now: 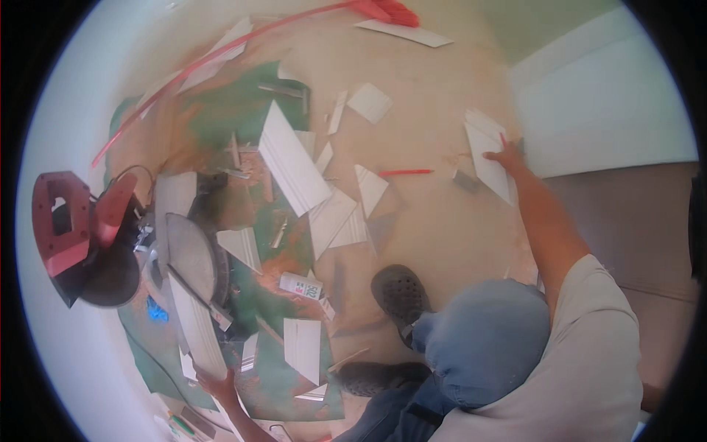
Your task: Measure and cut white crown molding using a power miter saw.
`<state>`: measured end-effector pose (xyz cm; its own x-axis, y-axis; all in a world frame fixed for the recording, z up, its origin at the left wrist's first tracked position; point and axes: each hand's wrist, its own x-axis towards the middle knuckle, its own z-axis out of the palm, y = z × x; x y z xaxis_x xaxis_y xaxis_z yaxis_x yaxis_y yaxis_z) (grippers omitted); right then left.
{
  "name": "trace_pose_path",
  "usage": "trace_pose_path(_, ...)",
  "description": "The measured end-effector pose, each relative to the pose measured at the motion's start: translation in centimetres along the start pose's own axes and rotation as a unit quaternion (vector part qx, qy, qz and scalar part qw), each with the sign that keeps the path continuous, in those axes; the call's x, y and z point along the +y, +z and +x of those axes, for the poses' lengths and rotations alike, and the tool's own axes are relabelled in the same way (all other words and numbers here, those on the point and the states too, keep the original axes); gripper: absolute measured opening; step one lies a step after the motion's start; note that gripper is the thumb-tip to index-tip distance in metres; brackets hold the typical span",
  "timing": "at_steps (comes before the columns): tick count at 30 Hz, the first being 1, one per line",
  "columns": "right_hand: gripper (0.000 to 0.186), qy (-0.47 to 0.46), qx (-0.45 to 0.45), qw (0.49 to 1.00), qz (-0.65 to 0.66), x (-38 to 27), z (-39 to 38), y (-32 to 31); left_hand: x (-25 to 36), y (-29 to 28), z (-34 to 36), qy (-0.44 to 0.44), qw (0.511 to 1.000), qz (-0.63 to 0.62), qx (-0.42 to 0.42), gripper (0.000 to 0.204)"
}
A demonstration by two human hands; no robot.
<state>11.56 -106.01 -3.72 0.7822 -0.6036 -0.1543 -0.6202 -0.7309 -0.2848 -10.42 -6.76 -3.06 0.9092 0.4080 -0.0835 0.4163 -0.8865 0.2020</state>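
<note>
My left hand [218, 384] is at the lower left, its fingers closed around a long white moulding strip [200, 335]. The strip lies on the bed of a mitre saw [195, 247] with a red handle and a round metal base. Far to the right, my right hand [508, 156] grips a white moulding offcut [484, 144] by its right edge, close to the wall, with the thumb on its face. A thin red stick like a pencil [503, 140] shows by these fingers; how it is held is unclear. A small grey block [464, 181] lies beside this offcut.
Several white offcuts [294, 158] and sawdust cover a green mat [258, 81] and the floor. A red pencil [406, 172] and a white bottle [300, 285] lie among them. A red broom [383, 10] lies at the far side. Brown panels [633, 228] stand at right.
</note>
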Motion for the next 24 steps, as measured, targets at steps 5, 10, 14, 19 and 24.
trace_pose_path(5,0.096,0.05,0.063,0.996,0.042,-0.1,-1.9,-0.5,0.4,-1.0,-0.1,-0.011,1.0,0.013,-0.006,0.117)
trace_pose_path(10,0.092,0.06,0.034,0.997,-0.023,-2.0,-2.2,0.3,0.9,-1.0,-0.3,-0.021,1.0,0.016,-0.008,0.117)
trace_pose_path(14,0.079,0.097,0.057,0.992,-0.054,-3.9,-1.7,-0.2,2.7,-1.8,0.5,-0.052,0.998,0.001,-0.037,0.116)
trace_pose_path(19,0.044,-0.128,0.161,0.973,-0.1,-11.1,-1.8,4.6,1.0,-1.3,-0.4,-0.03,0.999,0.02,0.003,0.116)
trace_pose_path(24,0.03,-0.198,0.094,0.973,-0.066,-20.9,-5.6,6.1,0.6,-1.0,-0.5,0.002,1.0,0.002,0.012,0.118)
